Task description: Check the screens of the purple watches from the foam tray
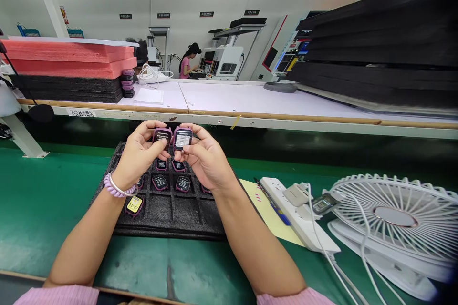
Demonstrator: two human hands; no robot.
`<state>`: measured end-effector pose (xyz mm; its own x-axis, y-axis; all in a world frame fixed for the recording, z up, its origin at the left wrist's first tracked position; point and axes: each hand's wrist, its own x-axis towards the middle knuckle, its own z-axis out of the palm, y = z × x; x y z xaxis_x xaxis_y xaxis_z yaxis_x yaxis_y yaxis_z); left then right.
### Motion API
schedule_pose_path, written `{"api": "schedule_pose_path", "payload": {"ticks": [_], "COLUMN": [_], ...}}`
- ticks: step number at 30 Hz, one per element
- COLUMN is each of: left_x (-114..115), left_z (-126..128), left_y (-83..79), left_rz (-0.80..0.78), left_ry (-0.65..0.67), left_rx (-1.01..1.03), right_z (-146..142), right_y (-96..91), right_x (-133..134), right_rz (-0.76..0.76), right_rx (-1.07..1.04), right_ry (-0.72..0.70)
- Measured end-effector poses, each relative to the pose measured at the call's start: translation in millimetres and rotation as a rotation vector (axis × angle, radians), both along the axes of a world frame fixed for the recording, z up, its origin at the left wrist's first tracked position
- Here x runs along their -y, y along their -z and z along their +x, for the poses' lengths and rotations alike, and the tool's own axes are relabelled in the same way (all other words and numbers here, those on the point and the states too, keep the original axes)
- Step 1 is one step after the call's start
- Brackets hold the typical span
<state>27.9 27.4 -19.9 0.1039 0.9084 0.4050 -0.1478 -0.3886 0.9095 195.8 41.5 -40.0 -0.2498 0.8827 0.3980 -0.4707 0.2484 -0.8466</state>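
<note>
My left hand (138,155) grips a small purple watch body (161,137) with a dark screen. My right hand (205,157) grips a second purple watch body (182,138) whose screen shows a light grid. Both are held side by side above a black foam tray (168,212) on the green mat. Several more purple watch bodies (160,182) lie in the tray's cells, and one at the near left (134,205) shows a yellow screen. A beaded band circles my left wrist.
A white power strip (296,217) with plugs and cables lies to the right, over a yellow sheet (266,212). A white desk fan (395,221) lies flat at far right. Pink and black foam stacks (67,69) sit on the back bench. A person sits far behind.
</note>
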Motion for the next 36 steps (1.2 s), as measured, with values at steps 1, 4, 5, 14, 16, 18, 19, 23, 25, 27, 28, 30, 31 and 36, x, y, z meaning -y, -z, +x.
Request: {"api": "schedule_pose_path", "payload": {"ticks": [1, 4, 5, 14, 16, 18, 19, 23, 25, 27, 28, 30, 31, 36], "left_x": [-0.1, 0.2, 0.5, 1.5, 2.2, 3.0, 3.3, 4.2, 4.7, 5.4, 5.8, 6.7, 7.0, 7.0], "left_z": [0.0, 0.2, 0.3, -1.6, -1.8, -1.6, -1.3, 0.2, 0.8, 1.3, 1.5, 1.9, 2.0, 2.3], "left_y": [-0.1, -0.5, -0.6, -1.1, -1.6, -2.1, -2.2, -2.4, -2.8, -3.5, -4.0, -4.8, -5.1, -4.7], "left_rz": [0.0, -0.009, -0.013, -0.039, -0.055, -0.071, -0.078, -0.095, -0.095, -0.096, -0.095, -0.095, -0.095, -0.093], "left_ry": [-0.001, 0.004, 0.008, 0.069, 0.065, 0.068, 0.072, 0.091, 0.09, 0.085, 0.083, 0.08, 0.078, 0.067], "left_rx": [-0.003, 0.005, 0.011, 0.039, 0.041, 0.058, 0.069, 0.079, 0.075, 0.068, 0.064, 0.053, 0.049, 0.034], "right_z": [-0.1, 0.5, 0.9, 0.6, -0.1, -0.1, 0.1, 1.0, 0.9, 0.3, 0.1, -0.4, -0.6, -0.7], "right_y": [-0.1, -0.3, -0.4, -0.9, -0.6, -0.3, -0.3, -1.0, -1.5, -1.7, -1.6, -1.1, -0.7, -0.8], "right_x": [0.3, 0.6, 0.6, 1.1, -0.5, -2.4, -3.2, -3.0, -1.6, -0.5, -0.3, -0.4, -0.7, -0.5], "right_rz": [-0.001, 0.009, 0.015, 0.012, 0.0, -0.009, -0.01, -0.014, -0.026, -0.031, -0.028, -0.02, -0.017, -0.019], "right_rx": [-0.002, 0.002, 0.007, 0.004, -0.025, -0.054, -0.061, -0.054, -0.05, -0.046, -0.042, -0.033, -0.027, -0.027], "right_ry": [-0.001, -0.007, -0.008, 0.027, 0.031, 0.017, 0.008, 0.018, 0.032, 0.044, 0.05, 0.065, 0.072, 0.085]}}
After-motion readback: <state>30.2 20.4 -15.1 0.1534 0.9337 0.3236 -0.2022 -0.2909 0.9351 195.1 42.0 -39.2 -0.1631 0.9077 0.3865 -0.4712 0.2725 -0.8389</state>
